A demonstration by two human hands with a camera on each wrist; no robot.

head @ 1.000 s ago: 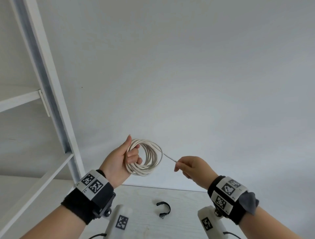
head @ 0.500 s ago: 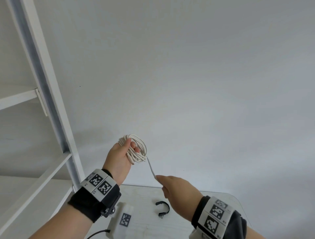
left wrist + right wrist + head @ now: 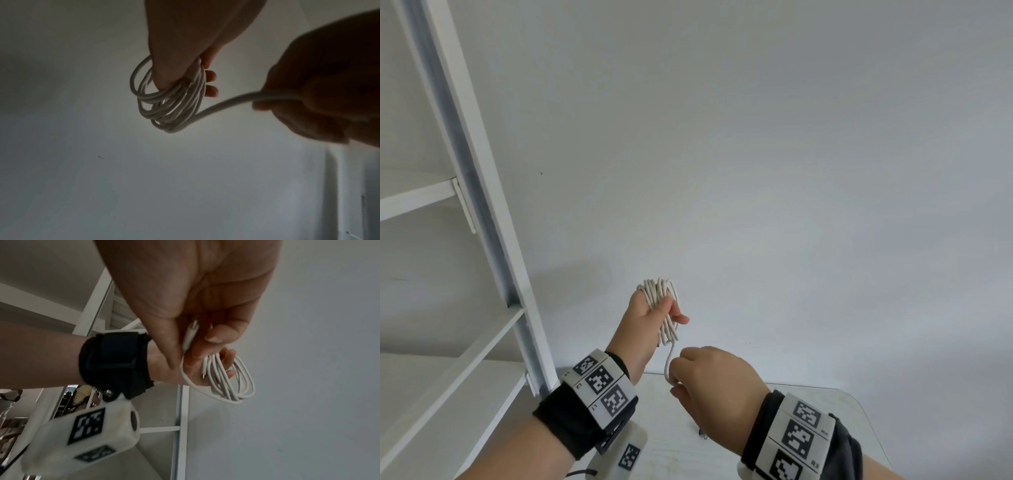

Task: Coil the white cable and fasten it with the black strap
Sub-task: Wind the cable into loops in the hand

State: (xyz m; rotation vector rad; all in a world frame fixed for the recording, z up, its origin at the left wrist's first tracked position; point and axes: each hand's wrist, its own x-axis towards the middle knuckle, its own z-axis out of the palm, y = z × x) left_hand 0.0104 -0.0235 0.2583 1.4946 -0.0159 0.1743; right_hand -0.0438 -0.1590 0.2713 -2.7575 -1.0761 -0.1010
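The white cable (image 3: 661, 301) is wound into a narrow coil of several loops and held up in front of the wall. My left hand (image 3: 659, 317) grips the coil, fingers curled through the loops. In the left wrist view the coil (image 3: 170, 105) hangs from that hand (image 3: 185, 53). A short loose tail (image 3: 667, 363) runs down from the coil to my right hand (image 3: 679, 378), just below it. The right hand (image 3: 191, 344) pinches the tail's plug end (image 3: 192, 332) between thumb and fingers. The black strap (image 3: 702, 434) lies on the table, almost wholly hidden behind my right hand.
A white table (image 3: 835, 414) with a rounded right corner lies below my hands. White shelving with a slanted upright (image 3: 482, 219) stands close on the left. A plain white wall fills the background. White tagged camera housings hang under both wrists.
My right hand has moved left and nearer, coming under the coil as the tail shortened. The coil has turned edge-on in my left hand. The strap is now mostly hidden by my right hand.
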